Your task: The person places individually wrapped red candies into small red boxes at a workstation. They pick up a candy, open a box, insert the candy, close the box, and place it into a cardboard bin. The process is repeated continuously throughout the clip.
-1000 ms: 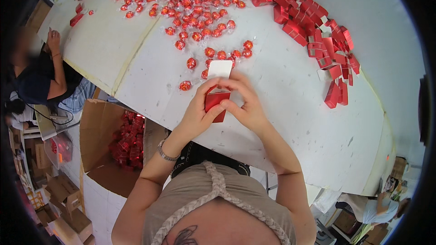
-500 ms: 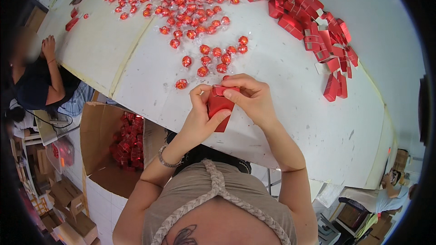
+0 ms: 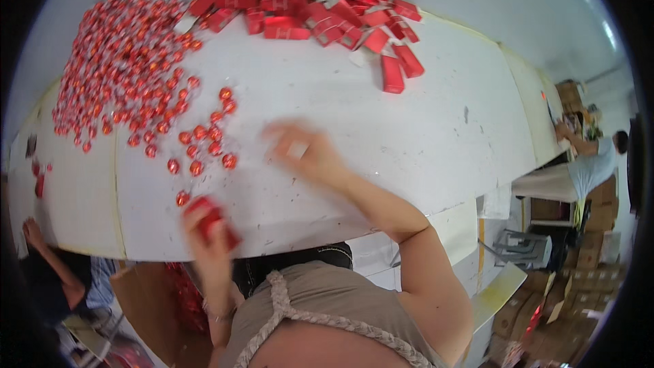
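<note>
My left hand (image 3: 212, 253) is closed around a small red carton (image 3: 226, 230), held near the table's front edge above the cardboard box. Motion blurs both the hand and the carton. Over the middle of the table is my right hand (image 3: 304, 153), its fingers smeared, so their hold cannot be made out; a pale patch shows on the back of it. Several red-wrapped candy balls (image 3: 199, 132) in clear twisted film lie just left of it, one close by the carton. Beyond them spreads a large heap of the same candies (image 3: 122, 61).
Red cartons (image 3: 286, 27) are piled along the table's far side. Below the table's (image 3: 443, 136) front edge at left stands a cardboard box (image 3: 139, 300) with red cartons inside. One person (image 3: 58, 279) sits at far left, another (image 3: 589, 170) is at far right.
The view has swung rightward. My hands, both on the red carton before, have parted: the left keeps it and the right has let go, moving out over the table.
</note>
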Available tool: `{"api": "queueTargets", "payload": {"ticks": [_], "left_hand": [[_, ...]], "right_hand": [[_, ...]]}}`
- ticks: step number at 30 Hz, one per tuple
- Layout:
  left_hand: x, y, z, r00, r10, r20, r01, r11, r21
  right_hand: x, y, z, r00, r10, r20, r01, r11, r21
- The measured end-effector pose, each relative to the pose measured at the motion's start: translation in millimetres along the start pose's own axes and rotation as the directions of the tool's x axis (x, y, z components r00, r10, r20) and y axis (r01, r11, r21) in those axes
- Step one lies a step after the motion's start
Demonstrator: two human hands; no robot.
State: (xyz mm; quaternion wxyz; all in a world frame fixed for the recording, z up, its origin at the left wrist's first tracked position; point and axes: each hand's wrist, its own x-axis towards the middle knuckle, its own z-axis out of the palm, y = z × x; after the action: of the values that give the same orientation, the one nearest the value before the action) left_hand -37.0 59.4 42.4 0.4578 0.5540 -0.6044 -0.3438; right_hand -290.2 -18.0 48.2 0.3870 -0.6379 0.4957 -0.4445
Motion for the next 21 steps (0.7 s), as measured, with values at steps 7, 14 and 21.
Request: {"api": "queueTargets", "payload": {"ticks": [7, 14, 21], "left_hand": [[-70.9, -80.2, -161.6, 0.910, -0.093, -0.405, 0.359, -0.315, 0.879], [-2.1, -28.2, 5.1, 0.918, -0.244, 0.311, 0.394, 0.637, -0.663], [24.1, -81.3, -32.7, 0.975, -0.216, 0.044, 0.201, 0.789, -0.580]], "right_hand": [[-1.1, 111.2, -148.3, 0.582, -0.047, -0.812, -0.713, 0.452, -0.537], [-38.9, -10.6, 84.4, 0.942, -0.162, 0.293, 0.248, 0.926, -0.284], [46.0, 50.1, 105.3, 0.897, -0.419, 0.142, 0.429, 0.745, -0.511]]}}
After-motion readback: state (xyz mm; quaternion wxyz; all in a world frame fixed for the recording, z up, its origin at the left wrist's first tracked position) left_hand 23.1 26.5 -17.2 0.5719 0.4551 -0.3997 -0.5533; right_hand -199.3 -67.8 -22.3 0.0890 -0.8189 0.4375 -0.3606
